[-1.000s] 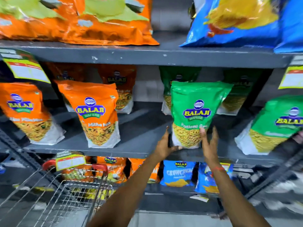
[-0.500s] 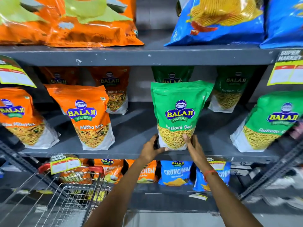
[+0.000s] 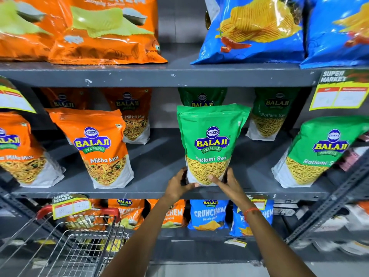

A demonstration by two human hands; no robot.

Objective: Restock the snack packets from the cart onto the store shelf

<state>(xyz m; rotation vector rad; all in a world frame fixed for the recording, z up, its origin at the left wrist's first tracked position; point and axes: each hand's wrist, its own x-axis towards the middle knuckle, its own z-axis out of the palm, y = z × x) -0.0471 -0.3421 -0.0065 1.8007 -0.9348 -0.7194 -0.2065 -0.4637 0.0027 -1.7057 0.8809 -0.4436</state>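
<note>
A green Ratlami Sev packet (image 3: 211, 140) stands upright at the front of the grey middle shelf (image 3: 159, 192). My left hand (image 3: 178, 185) grips its lower left corner and my right hand (image 3: 227, 182) presses its lower right corner, fingers across the front. More green packets (image 3: 323, 148) stand behind and to the right. Orange Mitha Mix packets (image 3: 99, 144) fill the left half of the shelf. The wire cart (image 3: 65, 246) with a red handle is at the lower left, a few packets just visible inside.
Large orange chip bags (image 3: 89, 31) and blue chip bags (image 3: 255, 29) lie on the top shelf. Small Crunchem packets (image 3: 209, 214) hang below. Yellow price tags (image 3: 339, 90) stick out from shelf edges. A slotted metal upright (image 3: 339, 200) runs diagonally at the right.
The green packet has been straightened from a rightward lean to upright on the shelf. Both hands stay at its base, and the view has shifted slightly right.
</note>
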